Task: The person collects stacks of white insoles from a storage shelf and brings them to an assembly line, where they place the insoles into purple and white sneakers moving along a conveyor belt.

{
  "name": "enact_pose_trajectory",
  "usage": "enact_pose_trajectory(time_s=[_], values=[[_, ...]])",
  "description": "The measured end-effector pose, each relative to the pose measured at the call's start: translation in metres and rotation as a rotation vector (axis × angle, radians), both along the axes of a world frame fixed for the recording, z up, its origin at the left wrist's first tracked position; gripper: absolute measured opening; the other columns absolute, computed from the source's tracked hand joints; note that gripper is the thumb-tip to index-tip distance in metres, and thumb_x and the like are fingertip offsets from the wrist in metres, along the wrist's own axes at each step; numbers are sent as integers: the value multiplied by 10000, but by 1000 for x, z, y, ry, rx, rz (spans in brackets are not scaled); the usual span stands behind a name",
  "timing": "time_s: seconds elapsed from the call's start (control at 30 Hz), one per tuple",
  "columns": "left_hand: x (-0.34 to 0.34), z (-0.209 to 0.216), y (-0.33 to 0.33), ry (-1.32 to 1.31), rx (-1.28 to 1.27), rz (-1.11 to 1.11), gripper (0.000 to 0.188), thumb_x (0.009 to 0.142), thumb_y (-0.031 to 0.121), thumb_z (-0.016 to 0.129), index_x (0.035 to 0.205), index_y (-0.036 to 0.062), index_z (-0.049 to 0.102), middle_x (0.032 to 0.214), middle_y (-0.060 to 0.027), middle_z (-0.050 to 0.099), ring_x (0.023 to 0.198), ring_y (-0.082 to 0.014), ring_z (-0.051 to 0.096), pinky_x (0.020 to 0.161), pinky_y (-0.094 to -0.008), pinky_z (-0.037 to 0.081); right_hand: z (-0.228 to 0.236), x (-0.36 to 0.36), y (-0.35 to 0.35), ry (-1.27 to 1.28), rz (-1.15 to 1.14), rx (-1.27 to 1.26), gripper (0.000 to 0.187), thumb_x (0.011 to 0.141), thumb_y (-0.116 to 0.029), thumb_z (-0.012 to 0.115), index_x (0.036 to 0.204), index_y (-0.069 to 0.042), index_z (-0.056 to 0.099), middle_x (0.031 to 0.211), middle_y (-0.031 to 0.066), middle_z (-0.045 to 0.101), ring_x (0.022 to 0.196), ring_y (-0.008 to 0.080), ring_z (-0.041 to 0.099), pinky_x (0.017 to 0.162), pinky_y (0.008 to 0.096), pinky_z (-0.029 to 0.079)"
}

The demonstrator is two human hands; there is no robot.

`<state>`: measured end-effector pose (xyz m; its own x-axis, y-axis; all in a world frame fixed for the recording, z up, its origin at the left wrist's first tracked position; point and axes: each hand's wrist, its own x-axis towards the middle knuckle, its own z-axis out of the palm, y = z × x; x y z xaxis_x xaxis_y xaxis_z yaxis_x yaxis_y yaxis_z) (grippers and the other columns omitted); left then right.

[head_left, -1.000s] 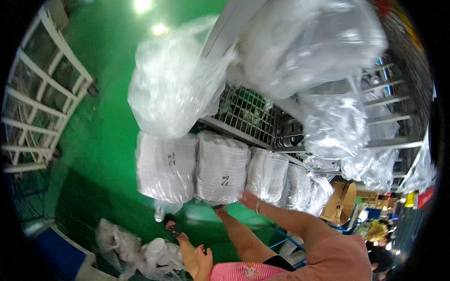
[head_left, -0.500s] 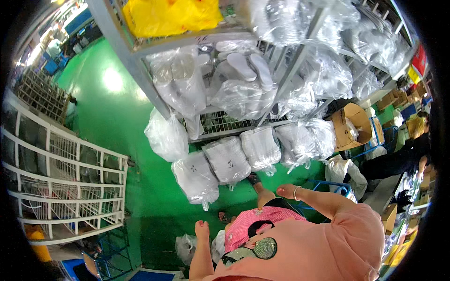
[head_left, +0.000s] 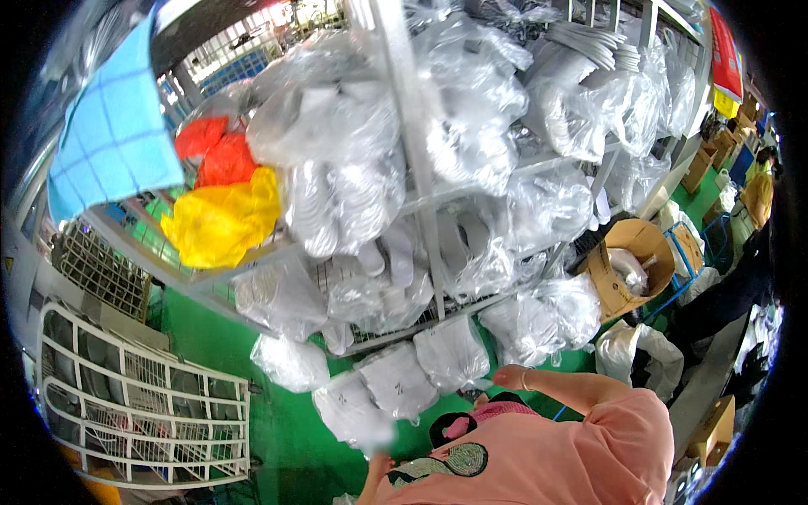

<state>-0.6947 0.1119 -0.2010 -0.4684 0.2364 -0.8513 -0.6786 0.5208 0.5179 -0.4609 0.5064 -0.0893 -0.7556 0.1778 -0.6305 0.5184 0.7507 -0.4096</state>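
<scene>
My right hand [head_left: 510, 376], with a bracelet at the wrist, hangs in front of a clear bag of white soles [head_left: 449, 353]. Its fingers are too small and foreshortened to read, and no object shows in it. Low at the front, my left hand [head_left: 378, 465] is near the lower end of another bag of white soles [head_left: 343, 406]. A blurred patch hides its fingers, so I cannot tell whether it touches that bag. Between these two stands a marked bag of soles [head_left: 400, 383]. Bags of white soles [head_left: 341, 202] also fill the metal shelf rack [head_left: 425, 219].
A yellow bag [head_left: 223, 220], red bags [head_left: 225, 160] and a blue cloth [head_left: 118, 126] are at the rack's left end. A white wire cart [head_left: 151, 400] stands left on the green floor. To the right are an open cardboard box [head_left: 619, 295], a white sack [head_left: 661, 353] and another person [head_left: 724, 295].
The view has tilted up and shifted left, showing more upper shelves. I am closer to the floor bags. My left hand now appears lower, near the leftmost sole bag.
</scene>
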Motion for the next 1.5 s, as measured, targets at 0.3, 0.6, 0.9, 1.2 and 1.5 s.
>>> enact_pose_trajectory(time_s=[0.3, 0.6, 0.9, 1.2, 1.5], values=[[19, -52, 79, 392, 320, -438, 172, 823, 227, 439, 902, 87, 499, 738, -24, 482, 666, -155, 497, 526, -286, 395, 12, 32, 50, 105, -106, -19, 217, 780, -224, 472, 767, -49, 599, 775, 128, 599, 809, 285, 562, 717, 376, 442], [84, 70, 67, 85, 90, -94, 306, 794, 246, 513, 1042, 73, 466, 878, -42, 520, 748, -175, 519, 582, -336, 426, 8, 53, -14, -71, -111, -254, 323, 784, -332, 459, 870, -51, 591, 918, 125, 592, 889, 285, 540, 776, 356, 421], [42, 189, 97, 1011, -35, -209, 304, 806, 235, 484, 968, -23, 501, 828, -172, 579, 770, -254, 559, 653, -348, 438, 245, -49, 7, 653, 100, -323, 269, 845, -252, 466, 997, -38, 526, 892, 117, 580, 822, 232, 562, 748, 313, 437], [-72, 512, 269, 2010, 591, -99, 289, 797, 114, 510, 1058, -6, 478, 1020, -190, 533, 961, -304, 506, 809, -342, 400, 467, -224, 82, 1512, 171, 619, 214, 781, -46, 457, 977, -4, 534, 857, 183, 565, 794, 307, 563, 695, 354, 453], [-150, 550, 386, 2015, -210, -920, 294, 768, 219, 472, 1008, 58, 520, 894, -164, 579, 842, -319, 547, 747, -407, 424, 506, -315, 124, 539, 87, 1080, 225, 705, -82, 536, 910, -44, 622, 998, 142, 581, 912, 265, 571, 778, 327, 463]])
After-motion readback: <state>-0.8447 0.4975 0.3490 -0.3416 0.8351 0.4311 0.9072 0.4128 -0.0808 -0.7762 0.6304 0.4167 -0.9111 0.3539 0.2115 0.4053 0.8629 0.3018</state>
